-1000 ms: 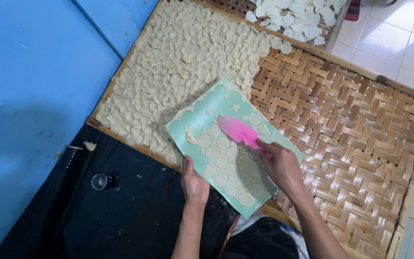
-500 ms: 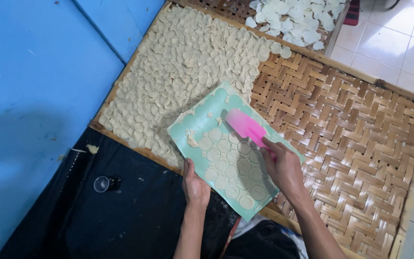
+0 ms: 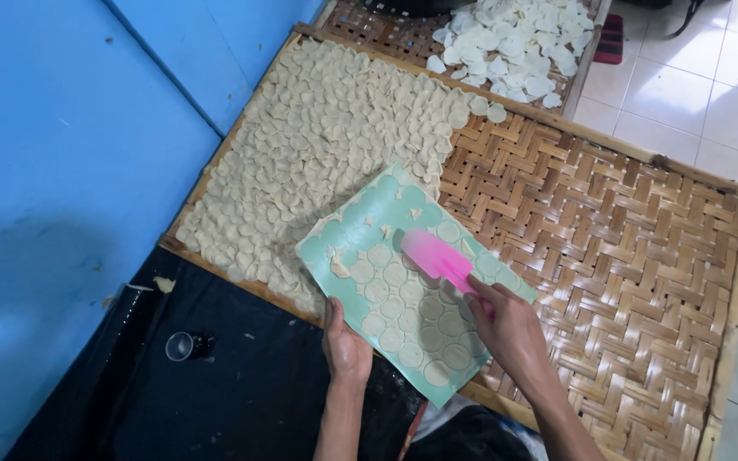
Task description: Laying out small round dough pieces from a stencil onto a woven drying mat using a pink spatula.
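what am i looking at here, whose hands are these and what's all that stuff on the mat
This is one picture from a camera worn on a person's head, looking down at their own bare hands. The left hand grips the near edge of a green board that carries pale dough discs. The right hand holds a pink spatula with its blade on the board. Under the board lies a woven bamboo tray, its left half covered with many such discs. A second tray with whiter pieces sits beyond.
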